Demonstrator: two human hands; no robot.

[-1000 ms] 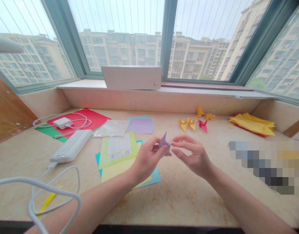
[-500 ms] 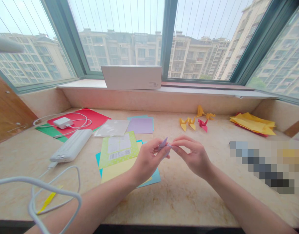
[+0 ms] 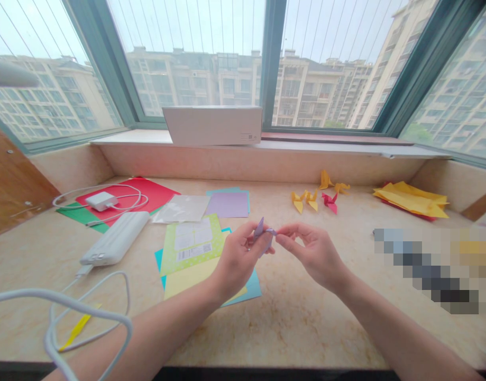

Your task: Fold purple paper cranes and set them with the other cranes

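Observation:
A small folded piece of purple origami paper [image 3: 259, 228] is held up above the table in front of me. My left hand [image 3: 243, 255] pinches its body between thumb and fingers, and a pointed flap sticks up out of the grip. With thumb and forefinger, my right hand [image 3: 308, 247] grips the thin tip on the paper's right side. Fingers hide much of the folded shape. Beyond my hands stand several yellow paper cranes [image 3: 311, 200] and one red paper crane [image 3: 330, 202].
Left of my hands lie a green patterned packet [image 3: 167, 259], a purple sheet [image 3: 229, 205] and a clear sleeve [image 3: 181, 208]. A white power bank [image 3: 116, 238] and looping white cable [image 3: 88, 307] occupy the left. Yellow sheets [image 3: 411, 200] are stacked at right. A white box [image 3: 213, 125] stands on the sill.
The purple paper has turned a little in my left hand, its flap now pointing more upright. My right fingers have closed in on its tip, fingertips slightly lower than before.

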